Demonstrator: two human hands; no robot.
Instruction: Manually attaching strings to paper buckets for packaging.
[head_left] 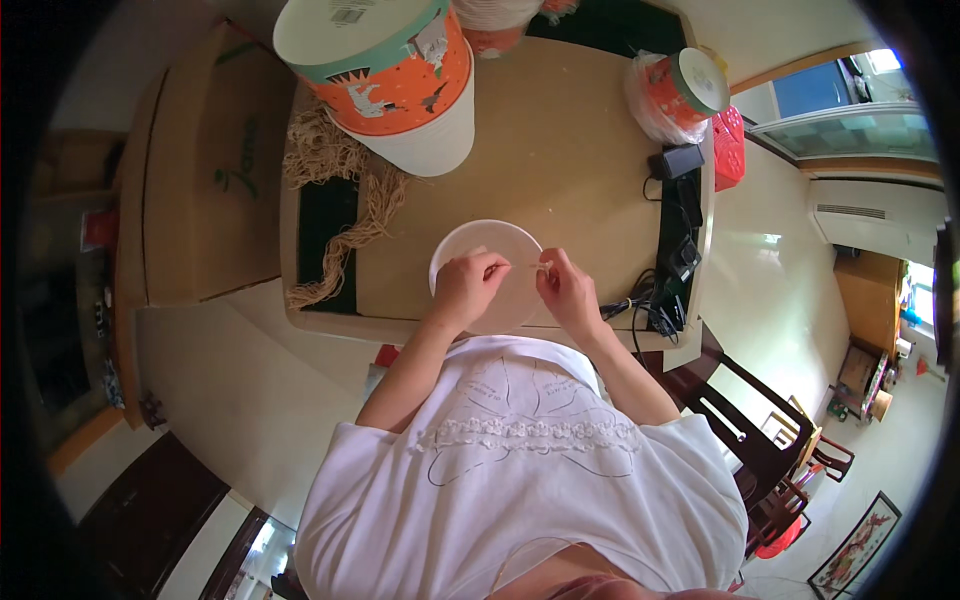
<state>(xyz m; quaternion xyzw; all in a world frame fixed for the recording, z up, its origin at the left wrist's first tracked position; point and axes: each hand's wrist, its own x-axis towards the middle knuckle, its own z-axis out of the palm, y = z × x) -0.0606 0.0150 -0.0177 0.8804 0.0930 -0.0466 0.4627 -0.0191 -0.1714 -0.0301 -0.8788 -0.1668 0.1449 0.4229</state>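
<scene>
Close to my body, a white round tub (488, 236) sits at the near edge of the table, with both hands over its mouth. My left hand (468, 288) is closed in a pinch above its left side. On the right side my right hand (568, 288) pinches a short bit of beige string (543, 266). A faint thin strand seems to run across the gap between the two hands' fingertips. Further left, a tangled bundle of beige strings (368, 215) trails over the tabletop down to its near left corner.
Large stacked orange, green and white buckets (425, 130) stand at the far left. A plastic-wrapped stack of smaller tubs (668, 92) is at the far right. Black adapters and cables (682, 258) line the right edge. A cardboard box (210, 170) stands left of the table (560, 130).
</scene>
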